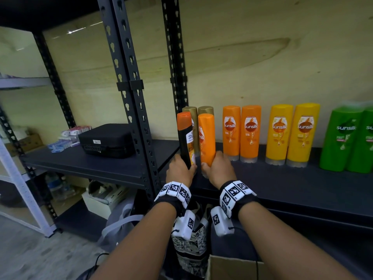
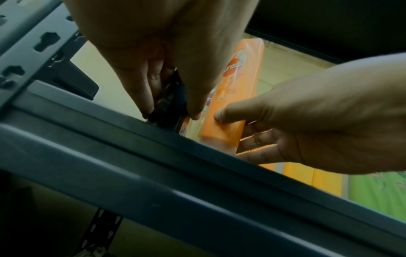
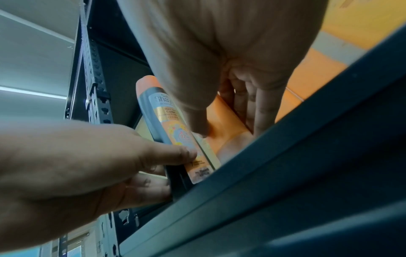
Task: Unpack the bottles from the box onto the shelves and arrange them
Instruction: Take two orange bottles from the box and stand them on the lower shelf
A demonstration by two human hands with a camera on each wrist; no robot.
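Note:
My left hand (image 1: pixel 180 168) grips the lower part of a black bottle with an orange cap (image 1: pixel 185 136), held upright at the left end of the dark shelf (image 1: pixel 282 188). My right hand (image 1: pixel 218 168) grips the base of an orange Sunsilk bottle (image 1: pixel 206 138) right beside it. Two gold-capped bottles (image 1: pixel 190 112) stand just behind them. In the left wrist view my fingers (image 2: pixel 140 90) wrap the black bottle (image 2: pixel 169 104), with the orange bottle (image 2: pixel 237 90) next to it. In the right wrist view my thumb and fingers hold the orange bottle (image 3: pixel 222 121). The hands hide both bottle bases.
Further right on the shelf stand two orange bottles (image 1: pixel 241 132), two yellow bottles (image 1: pixel 291 134) and green bottles (image 1: pixel 347 138). A black upright post (image 1: pixel 133 110) rises just left of my hands. A black case (image 1: pixel 107 141) sits on the left shelf. The cardboard box (image 1: pixel 232 267) is below.

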